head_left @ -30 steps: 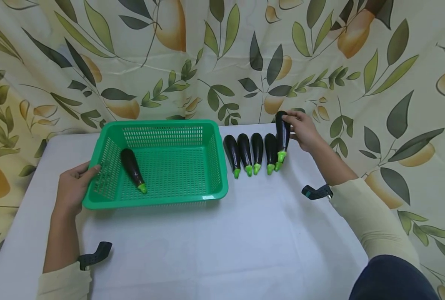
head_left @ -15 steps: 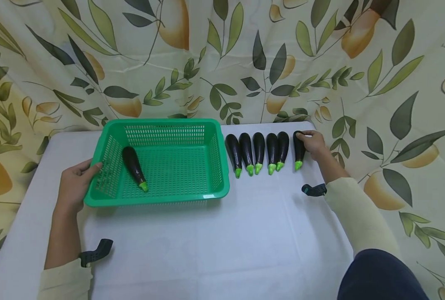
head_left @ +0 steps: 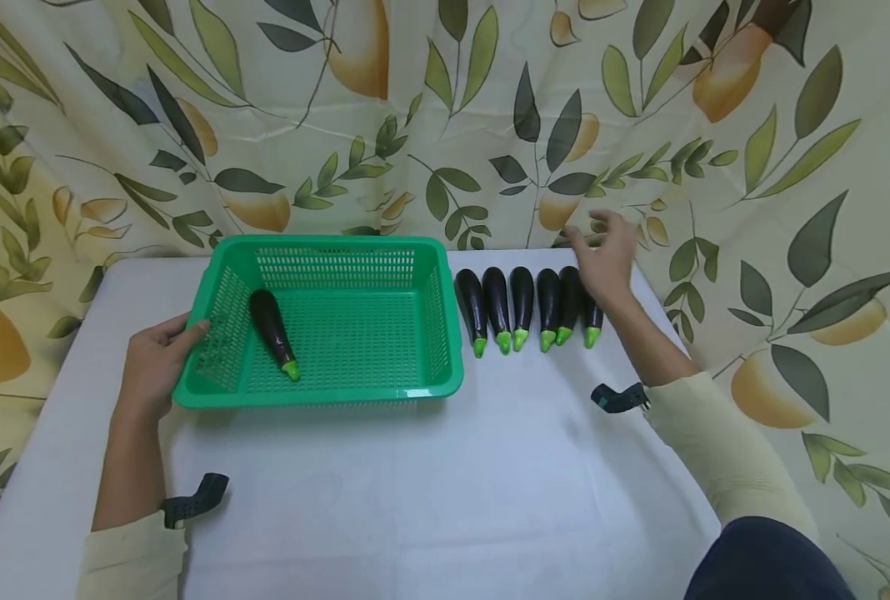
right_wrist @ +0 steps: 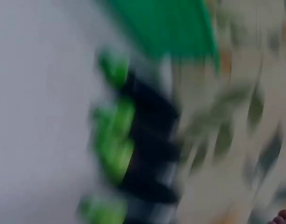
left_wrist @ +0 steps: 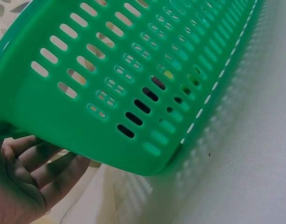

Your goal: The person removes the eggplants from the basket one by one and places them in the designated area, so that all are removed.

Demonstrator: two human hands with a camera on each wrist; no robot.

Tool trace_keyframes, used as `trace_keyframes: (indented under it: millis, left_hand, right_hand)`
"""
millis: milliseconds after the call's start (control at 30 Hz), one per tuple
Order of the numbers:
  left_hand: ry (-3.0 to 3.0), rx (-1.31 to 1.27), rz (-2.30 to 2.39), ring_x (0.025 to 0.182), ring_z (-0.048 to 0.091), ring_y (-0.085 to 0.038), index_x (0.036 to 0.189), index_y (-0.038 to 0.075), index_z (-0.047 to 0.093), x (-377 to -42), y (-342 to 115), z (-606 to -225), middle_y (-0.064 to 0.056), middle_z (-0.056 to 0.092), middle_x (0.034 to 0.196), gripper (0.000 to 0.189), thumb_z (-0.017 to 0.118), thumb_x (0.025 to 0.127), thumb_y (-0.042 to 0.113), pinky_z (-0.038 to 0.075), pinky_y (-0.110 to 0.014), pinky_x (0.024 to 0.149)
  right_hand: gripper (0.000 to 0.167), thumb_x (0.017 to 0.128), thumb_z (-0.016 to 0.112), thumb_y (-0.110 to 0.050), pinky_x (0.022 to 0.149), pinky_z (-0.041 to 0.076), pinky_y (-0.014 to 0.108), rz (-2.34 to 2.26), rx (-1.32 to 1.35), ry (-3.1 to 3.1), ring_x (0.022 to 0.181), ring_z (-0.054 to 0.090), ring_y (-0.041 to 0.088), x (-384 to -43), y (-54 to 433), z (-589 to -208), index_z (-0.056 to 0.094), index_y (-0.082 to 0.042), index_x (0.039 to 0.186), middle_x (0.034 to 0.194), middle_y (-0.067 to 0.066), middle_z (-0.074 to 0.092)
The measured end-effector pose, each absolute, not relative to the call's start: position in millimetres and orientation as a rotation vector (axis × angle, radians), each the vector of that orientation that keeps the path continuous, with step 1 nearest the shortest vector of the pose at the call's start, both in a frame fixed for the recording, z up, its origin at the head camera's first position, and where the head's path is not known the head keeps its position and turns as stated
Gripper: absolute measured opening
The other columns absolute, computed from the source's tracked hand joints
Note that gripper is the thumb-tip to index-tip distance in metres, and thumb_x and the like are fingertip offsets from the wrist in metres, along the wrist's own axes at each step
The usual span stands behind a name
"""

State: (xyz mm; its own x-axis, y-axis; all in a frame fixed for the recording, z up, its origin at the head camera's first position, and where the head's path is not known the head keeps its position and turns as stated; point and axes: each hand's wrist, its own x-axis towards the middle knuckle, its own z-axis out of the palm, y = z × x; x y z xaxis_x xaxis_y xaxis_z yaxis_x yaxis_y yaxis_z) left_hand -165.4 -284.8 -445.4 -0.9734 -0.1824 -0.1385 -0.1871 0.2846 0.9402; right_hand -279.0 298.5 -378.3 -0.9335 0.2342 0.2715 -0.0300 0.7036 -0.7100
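Note:
A green plastic basket [head_left: 325, 400] stands on the table's left half, and one dark purple eggplant [head_left: 268, 327] lies inside at its left end. My left hand [head_left: 148, 367] grips the basket's left rim, thumb above and fingers beneath; the left wrist view shows those fingers [left_wrist: 54, 172] under the rim. To the right of the basket, several eggplants [head_left: 522, 300] with green stems lie in a row. My right hand [head_left: 608, 258] is raised over the row's right end, holding nothing, its fingers loosely bent and apart. It partly hides the rightmost eggplant [head_left: 592, 318].
A white cloth [head_left: 415, 500] covers the table. Behind it hangs a curtain [head_left: 385, 150] printed with leaves and fruit, close to the table's back edge. The right wrist view is blurred; it shows the row's green stems [right_wrist: 117, 140] and the basket's corner.
My right hand set an eggplant down at the row's right end, let go of it and rose away. That eggplant now lies nearer the others. My left hand has stayed on the basket.

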Motion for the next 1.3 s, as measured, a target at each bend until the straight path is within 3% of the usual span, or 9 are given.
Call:
trace_keyframes:
  millis: [100,200,300,467,600,733,833,967,1300]
  left_hand:
    - [2.497,-0.370,1.867,0.078,0.069,0.004,0.155,-0.007,0.043,-165,-287,-447,0.026,0.064,0.095,0.067,0.060,0.108,0.038,0.059,-0.019,0.068]
    - [2.508,-0.358,1.852,0.079,0.069,0.004,0.155,-0.006,0.044,-165,-287,-449,0.008,0.071,0.108,0.065,0.058,0.109,0.037,0.059,-0.019,0.069]
    - [2.530,-0.333,1.820,0.079,0.068,0.004,0.155,-0.006,0.045,-166,-288,-448,0.005,0.070,0.111,0.064,0.058,0.109,0.038,0.060,-0.019,0.069]
    - [2.498,-0.312,1.866,0.079,0.069,0.004,0.154,-0.007,0.044,-169,-287,-447,0.026,0.063,0.095,0.065,0.059,0.109,0.037,0.060,-0.019,0.069]
    - [2.479,-0.321,1.880,0.079,0.069,0.004,0.154,-0.007,0.044,-170,-285,-448,0.027,0.063,0.093,0.063,0.059,0.109,0.035,0.060,-0.019,0.069]
    - [2.428,-0.339,1.912,0.076,0.070,0.002,0.155,-0.007,0.042,-169,-286,-446,0.028,0.065,0.091,0.065,0.059,0.109,0.034,0.060,-0.020,0.066]
    - [2.373,-0.338,1.959,0.075,0.072,0.000,0.156,-0.008,0.039,-167,-287,-446,0.028,0.068,0.091,0.066,0.060,0.109,0.033,0.060,-0.021,0.065]
    - [2.366,-0.332,1.973,0.076,0.072,0.000,0.156,-0.010,0.039,-164,-288,-449,0.027,0.069,0.091,0.066,0.060,0.109,0.032,0.061,-0.022,0.065]
    - [2.467,-0.304,1.906,0.077,0.072,0.001,0.154,-0.008,0.045,-167,-288,-449,0.022,0.069,0.097,0.063,0.059,0.109,0.034,0.061,-0.023,0.066]
  right_hand:
    - [0.058,0.102,0.069,-0.022,0.095,0.049,0.045,1.212,0.279,-2.587,0.119,0.053,0.039,-265,220,-350,0.047,0.001,0.150,0.138,0.025,0.048]
    - [0.063,0.100,0.073,-0.021,0.095,0.051,0.045,1.346,0.579,-2.715,0.118,0.056,0.038,-257,154,-336,0.045,-0.001,0.153,0.138,0.025,0.052]
    - [0.064,0.101,0.073,-0.023,0.092,0.054,0.042,1.438,0.737,-2.862,0.118,0.059,0.034,-262,99,-335,0.044,-0.003,0.155,0.140,0.024,0.054]
    - [0.061,0.104,0.069,-0.024,0.098,0.055,0.041,1.714,0.834,-3.118,0.125,0.060,0.036,-286,30,-345,0.044,0.002,0.153,0.142,0.023,0.054]
    - [0.064,0.105,0.067,-0.022,0.107,0.051,0.044,1.825,0.774,-3.322,0.136,0.053,0.044,-295,-11,-352,0.038,0.003,0.157,0.155,0.022,0.044]
    - [0.067,0.103,0.071,-0.018,0.103,0.054,0.039,1.681,0.797,-3.406,0.131,0.059,0.034,-297,-49,-366,0.039,0.003,0.157,0.160,0.016,0.040]
    - [0.050,0.101,0.074,-0.020,0.081,0.056,0.026,1.375,0.841,-3.444,0.095,0.063,0.016,-296,-72,-379,0.052,0.003,0.140,0.129,0.009,0.057]
    - [0.030,0.101,0.074,-0.025,0.059,0.041,0.021,0.927,0.875,-3.494,0.066,0.042,0.010,-293,-94,-393,0.051,-0.006,0.103,0.086,0.000,0.044]
    - [0.031,0.101,0.074,-0.019,0.063,0.054,0.024,0.935,0.707,-3.581,0.067,0.050,0.011,-294,-105,-407,0.049,-0.010,0.084,0.078,0.000,0.045]
